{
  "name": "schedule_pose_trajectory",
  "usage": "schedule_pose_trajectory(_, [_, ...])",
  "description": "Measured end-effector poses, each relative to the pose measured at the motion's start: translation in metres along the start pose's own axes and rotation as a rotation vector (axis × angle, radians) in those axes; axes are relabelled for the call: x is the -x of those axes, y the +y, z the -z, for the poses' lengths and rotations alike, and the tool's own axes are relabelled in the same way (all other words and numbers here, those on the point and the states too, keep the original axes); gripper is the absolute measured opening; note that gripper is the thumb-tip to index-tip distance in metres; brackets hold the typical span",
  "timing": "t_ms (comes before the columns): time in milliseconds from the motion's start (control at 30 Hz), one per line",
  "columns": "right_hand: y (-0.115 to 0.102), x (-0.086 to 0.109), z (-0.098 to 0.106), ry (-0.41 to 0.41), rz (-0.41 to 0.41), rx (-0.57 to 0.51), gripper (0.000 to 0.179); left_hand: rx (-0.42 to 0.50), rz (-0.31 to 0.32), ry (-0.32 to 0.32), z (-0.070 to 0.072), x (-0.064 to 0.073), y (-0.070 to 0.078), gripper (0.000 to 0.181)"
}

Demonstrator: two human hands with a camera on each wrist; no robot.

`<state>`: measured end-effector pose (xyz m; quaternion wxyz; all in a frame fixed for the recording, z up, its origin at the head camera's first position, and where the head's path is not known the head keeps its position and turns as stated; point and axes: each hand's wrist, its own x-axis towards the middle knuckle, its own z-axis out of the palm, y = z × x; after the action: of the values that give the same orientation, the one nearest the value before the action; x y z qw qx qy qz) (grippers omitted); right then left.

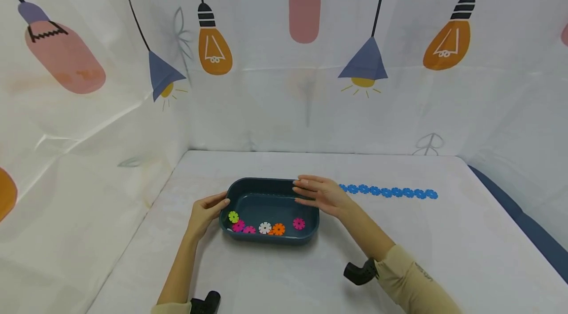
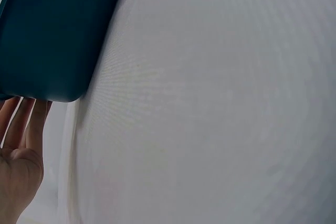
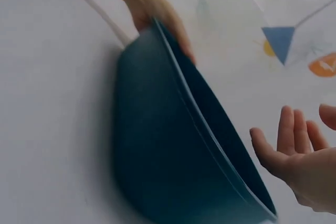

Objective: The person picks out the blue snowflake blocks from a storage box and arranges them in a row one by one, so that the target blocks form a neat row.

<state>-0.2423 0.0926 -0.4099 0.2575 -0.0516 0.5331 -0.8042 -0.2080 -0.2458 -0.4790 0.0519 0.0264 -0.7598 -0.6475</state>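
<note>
A dark teal plastic basin (image 1: 266, 205) stands before me, with several flower-shaped plastic discs in it, mostly along its near side. Among them are a yellow-green disc (image 1: 233, 217), a white disc (image 1: 265, 227), an orange disc (image 1: 278, 229) and a pink disc (image 1: 299, 224). My left hand (image 1: 205, 213) grips the basin's left end, thumb at the rim; the left wrist view shows its fingers against the outer wall. Over the right end hovers my right hand (image 1: 323, 195), fingers spread and holding nothing. In the right wrist view that hand (image 3: 304, 169) is apart from the rim.
A chain of blue flower-shaped discs (image 1: 387, 191) lies on the white table (image 1: 284, 279) behind and right of the basin, its left end hidden by my right hand. White sheeting (image 1: 266, 107) printed with lamps hangs behind and at both sides.
</note>
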Motion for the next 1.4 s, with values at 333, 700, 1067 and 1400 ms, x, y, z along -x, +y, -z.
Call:
schedule_pose_trajectory(333, [0.044,-0.028,-0.052,-0.058,-0.130,0.119,0.042,-0.001,0.013,0.000,-0.001,0.002,0.005,0.043])
schedule_pose_trajectory(700, [0.074,-0.034,-0.071,0.050,-0.250,0.316,0.030,-0.015,0.013,0.003,-0.002,0.003,0.005,0.044])
schedule_pose_trajectory(1067, [0.061,-0.046,-0.047,0.134,-0.193,0.413,0.030,-0.002,0.035,0.005,-0.002,0.004,0.008,0.043])
schedule_pose_trajectory(1400, [0.042,-0.047,-0.032,0.175,-0.097,0.206,0.036,-0.030,0.040,0.016,-0.002,0.004,0.007,0.044])
